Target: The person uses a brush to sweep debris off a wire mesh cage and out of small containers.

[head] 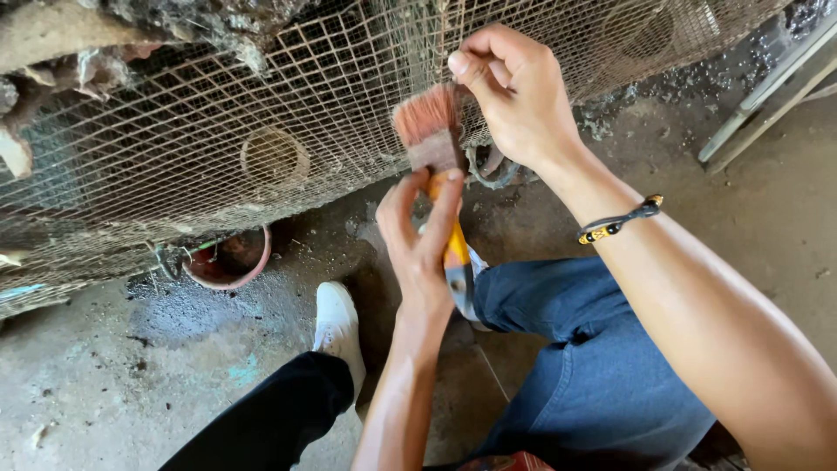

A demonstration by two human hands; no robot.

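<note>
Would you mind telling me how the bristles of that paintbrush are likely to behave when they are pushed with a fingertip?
The paintbrush bristles look soft: they splay unevenly near the right hand, so they would probably bend and spring back. The brush seems light, since the left hand holds its orange handle with loose fingers. The flat handle is unlikely to roll.

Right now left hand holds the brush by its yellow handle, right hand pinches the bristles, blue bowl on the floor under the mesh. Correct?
Not quite: the bowl is reddish, not blue, as the head view shows. The rest stands: left hand on the brush handle, right hand at the bristles, bowl under the mesh.
</note>
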